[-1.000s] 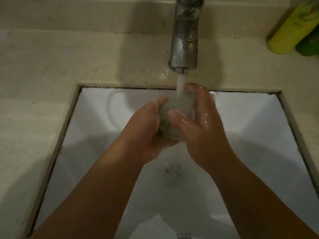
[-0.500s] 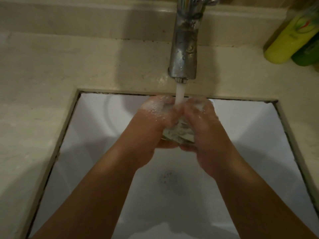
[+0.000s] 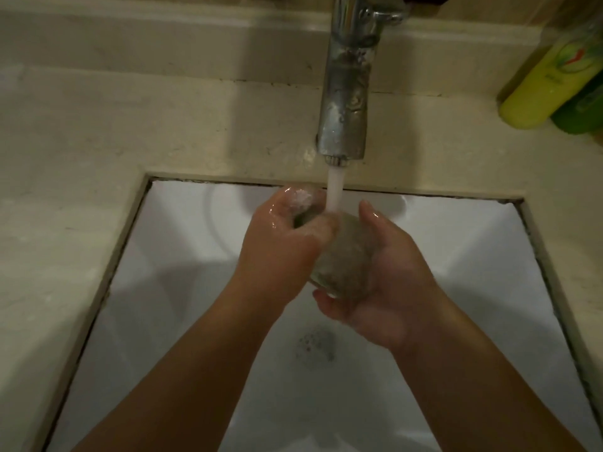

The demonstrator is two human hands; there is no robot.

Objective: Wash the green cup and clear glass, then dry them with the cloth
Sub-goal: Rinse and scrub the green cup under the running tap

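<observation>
Glass under the tap, both hands on it

Water (image 3: 335, 190) pours straight down from the chrome faucet (image 3: 347, 76) and lands on the clear glass (image 3: 346, 252), which sits just below the spout and above the white basin (image 3: 169, 288). The right hand (image 3: 381, 288) cradles the glass from below and from the side away from the left hand, palm up and fingers curled loosely around the body. The left hand (image 3: 284, 243) is closed over the rim end, nearest the stream, its fingers seeming to reach into or across the mouth, with a dab of white suds on them close to the faucet. Below the glass, the drain (image 3: 315, 349) shows at the basin floor. Off to the right of the faucet, a yellow bottle (image 3: 551, 76) and a green bottle (image 3: 584, 109) lean on the beige counter (image 3: 98, 141).

This looks like the rinsing or rubbing of the glass. The green cup and the cloth are nowhere in view, so drying seems a good way off. To do this well, turn the glass steadily in the cradling palm so the stream meets every side, and run the fingers right round the rim. Wet, soapy glass is slippery, so the lower hand wants a firm cup beneath it, kept low over the basin.
</observation>
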